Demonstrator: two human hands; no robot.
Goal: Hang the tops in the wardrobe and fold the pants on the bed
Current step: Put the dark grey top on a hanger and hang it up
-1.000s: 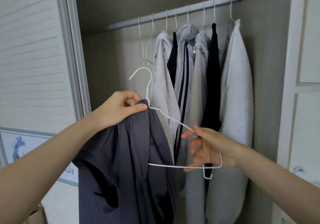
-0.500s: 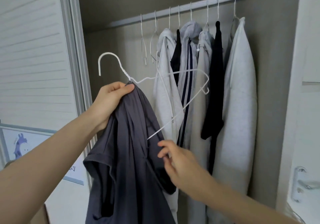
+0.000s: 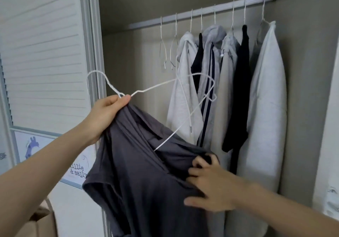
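Dark grey top [image 3: 146, 191] hung in front of the open wardrobe, bunched at its collar and only partly on a white wire hanger [image 3: 176, 97]. At the far left stood a white slatted door [image 3: 42, 53], with a small printed picture [image 3: 34, 148] low on it. The left hand [image 3: 108, 113] was raised beside that door, its fingers and thumb pinched round the neck of the hanger together with the gathered collar of the top. From there the hanger tilted, its hook pointing up and left, one arm reaching right toward the hanging clothes and its lower wire running down into the top's neck opening. The right hand [image 3: 207, 183] was lower and to the right, well apart from the left, its fingers curled into a fold of the dark fabric near the neckline. Behind both hands a rail [image 3: 201, 12] crossed the wardrobe, carrying two bare hangers [image 3: 167, 51], then a pale grey hoodie [image 3: 183, 90], a striped grey jacket [image 3: 209, 82], a black garment [image 3: 240, 90] and a light grey one [image 3: 267, 99] at the far right.
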